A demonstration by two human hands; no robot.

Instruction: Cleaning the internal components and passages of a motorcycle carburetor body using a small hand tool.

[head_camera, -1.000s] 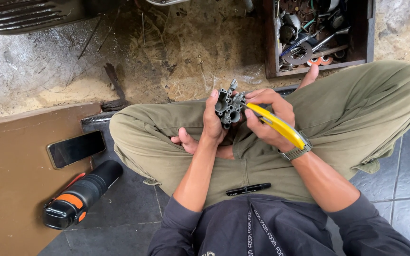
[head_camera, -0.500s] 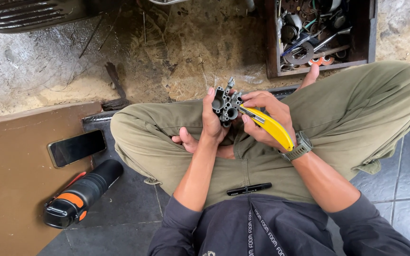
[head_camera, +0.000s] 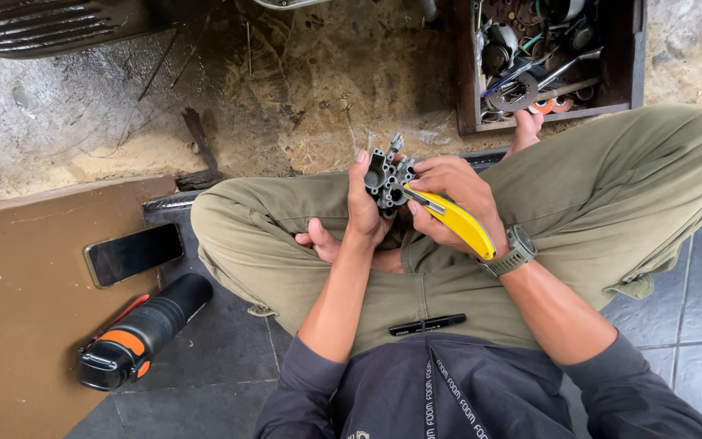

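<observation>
From the head view, I sit cross-legged on the floor and hold a grey metal part point(head_camera: 389, 180) up over my lap, just above my crossed legs. My left hand point(head_camera: 363, 213) is clenched around its left side, thumb up along the edge, so the part sits at about two o'clock from that palm. My right hand point(head_camera: 448, 203) is closed around a yellow utility knife point(head_camera: 455, 221), whose blade tip touches the part's face; the part lies at about ten o'clock from this hand. A grey wristwatch point(head_camera: 516, 250) sits on my right wrist.

On my lap, at six o'clock from the part, lies a black pen point(head_camera: 426, 325), with a dark lanyard point(head_camera: 448, 398) carrying pale lettering below it. At nine o'clock, well apart, a dark phone point(head_camera: 133, 254) lies flat on a brown board point(head_camera: 18, 309). Just below the phone, a black flask with an orange band point(head_camera: 141, 332) lies on its side on the grey floor tiles point(head_camera: 692, 309). At one o'clock, a dark wooden box point(head_camera: 552, 61) holds a jumble of metal tools and rings, with my bare toes point(head_camera: 527, 128) just at its lower edge
</observation>
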